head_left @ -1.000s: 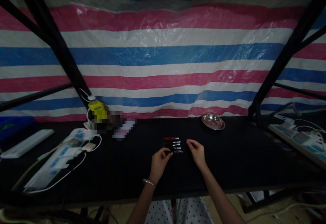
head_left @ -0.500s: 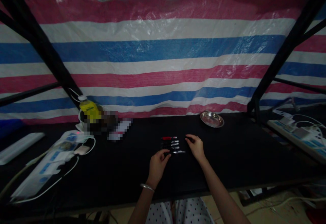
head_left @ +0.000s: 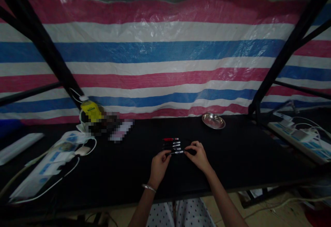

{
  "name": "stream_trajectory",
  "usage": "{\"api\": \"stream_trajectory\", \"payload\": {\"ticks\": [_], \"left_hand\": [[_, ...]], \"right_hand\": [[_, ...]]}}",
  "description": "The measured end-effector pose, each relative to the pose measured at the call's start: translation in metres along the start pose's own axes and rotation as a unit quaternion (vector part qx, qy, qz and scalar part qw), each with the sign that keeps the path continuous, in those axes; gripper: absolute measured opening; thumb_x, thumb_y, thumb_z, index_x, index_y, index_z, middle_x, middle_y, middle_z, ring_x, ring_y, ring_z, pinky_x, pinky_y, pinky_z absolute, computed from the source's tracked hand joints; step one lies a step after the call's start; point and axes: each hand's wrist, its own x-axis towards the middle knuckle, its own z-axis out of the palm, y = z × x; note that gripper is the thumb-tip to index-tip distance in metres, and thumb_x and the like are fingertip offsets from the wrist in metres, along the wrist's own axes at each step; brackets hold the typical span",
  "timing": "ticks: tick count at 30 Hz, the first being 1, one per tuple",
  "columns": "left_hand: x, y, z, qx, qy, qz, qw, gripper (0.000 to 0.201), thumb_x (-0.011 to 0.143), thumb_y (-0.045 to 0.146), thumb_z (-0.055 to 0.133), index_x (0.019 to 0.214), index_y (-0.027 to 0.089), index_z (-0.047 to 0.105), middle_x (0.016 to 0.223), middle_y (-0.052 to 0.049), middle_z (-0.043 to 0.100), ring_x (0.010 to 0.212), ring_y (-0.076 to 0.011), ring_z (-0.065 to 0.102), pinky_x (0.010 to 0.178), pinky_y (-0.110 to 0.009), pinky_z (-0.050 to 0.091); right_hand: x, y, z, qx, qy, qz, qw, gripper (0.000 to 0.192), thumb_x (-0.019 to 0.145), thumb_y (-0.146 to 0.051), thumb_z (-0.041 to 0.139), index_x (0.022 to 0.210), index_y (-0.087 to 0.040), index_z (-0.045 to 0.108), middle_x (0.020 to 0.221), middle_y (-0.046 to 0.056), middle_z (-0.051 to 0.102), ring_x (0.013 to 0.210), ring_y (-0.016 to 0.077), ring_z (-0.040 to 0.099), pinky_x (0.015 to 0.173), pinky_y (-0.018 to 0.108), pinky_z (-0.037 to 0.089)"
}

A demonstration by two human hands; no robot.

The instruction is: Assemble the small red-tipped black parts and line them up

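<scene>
My left hand (head_left: pixel 159 165), with a silver bangle at the wrist, pinches the left end of a slim black-and-silver pen (head_left: pixel 178 152) between thumb and fingertips. The pen lies level, pointing right. At its right end are the pinched thumb and forefinger of my right hand (head_left: pixel 198 154); whether they hold a small piece cannot be made out. Just beyond, several similar black-and-silver pens (head_left: pixel 176 144) lie side by side on the black table (head_left: pixel 124 172). A red pen (head_left: pixel 170 139) with a silver end lies farthest back in the row.
A round metal dish (head_left: pixel 213 121) stands at the back right. To the left are a power strip (head_left: pixel 49 165) with plugs and cables, a yellow bottle (head_left: pixel 91 110) and a pixelated flat object (head_left: pixel 122 130). Another power strip (head_left: pixel 301 137) lies far right. Striped sheeting hangs behind.
My right hand has moved left and toward me, bringing its fingertips to the pen's right end. My left hand keeps its pinch, and the view has shifted slightly.
</scene>
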Motion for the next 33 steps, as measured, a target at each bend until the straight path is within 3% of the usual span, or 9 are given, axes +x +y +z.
{"api": "stream_trajectory", "payload": {"ticks": [9, 14, 18, 27, 33], "left_hand": [[-0.001, 0.001, 0.0, -0.018, 0.012, -0.004, 1.0, 0.03, 0.071, 0.041, 0.056, 0.081, 0.017, 0.07, 0.052, 0.004, 0.044, 0.05, -0.0102, 0.04, 0.05, -0.022, 0.032], [-0.002, 0.001, 0.001, -0.019, 0.017, -0.002, 1.0, 0.03, 0.072, 0.042, 0.055, 0.081, 0.017, 0.069, 0.051, 0.005, 0.043, 0.049, -0.0099, 0.04, 0.049, -0.021, 0.032], [-0.002, 0.001, 0.0, -0.012, 0.019, 0.004, 1.0, 0.029, 0.072, 0.039, 0.053, 0.081, 0.017, 0.069, 0.052, 0.004, 0.044, 0.049, -0.0104, 0.04, 0.05, -0.021, 0.032], [-0.004, 0.006, -0.001, 0.003, 0.023, 0.0, 1.0, 0.026, 0.073, 0.034, 0.049, 0.081, 0.017, 0.068, 0.053, 0.004, 0.047, 0.049, -0.0111, 0.042, 0.051, -0.021, 0.031], [-0.005, 0.004, 0.0, 0.01, 0.029, 0.015, 0.999, 0.025, 0.075, 0.031, 0.048, 0.082, 0.017, 0.067, 0.056, 0.002, 0.051, 0.05, -0.0114, 0.044, 0.051, -0.021, 0.033]], "right_hand": [[0.007, 0.015, 0.008, 0.047, 0.098, 0.056, 0.993, 0.016, 0.073, -0.033, 0.062, 0.079, -0.024, 0.073, 0.084, 0.006, 0.051, 0.078, 0.0206, 0.055, 0.073, 0.034, 0.046], [0.015, 0.011, 0.011, -0.02, 0.1, 0.077, 0.992, 0.02, 0.076, -0.038, 0.057, 0.085, -0.028, 0.073, 0.085, 0.004, 0.051, 0.073, 0.0179, 0.056, 0.061, 0.029, 0.044], [0.015, 0.007, 0.01, -0.036, 0.098, 0.086, 0.991, 0.024, 0.077, -0.04, 0.055, 0.092, -0.03, 0.071, 0.088, 0.003, 0.05, 0.074, 0.0174, 0.056, 0.061, 0.028, 0.044], [0.006, -0.01, 0.005, -0.001, -0.021, 0.001, 1.0, 0.017, 0.076, -0.039, 0.059, 0.087, -0.034, 0.072, 0.084, 0.001, 0.053, 0.079, 0.0157, 0.057, 0.07, 0.026, 0.045], [0.006, -0.01, 0.005, -0.037, -0.045, -0.008, 0.998, 0.019, 0.075, -0.04, 0.061, 0.091, -0.036, 0.07, 0.089, 0.0, 0.054, 0.083, 0.0159, 0.057, 0.07, 0.026, 0.045]]}}
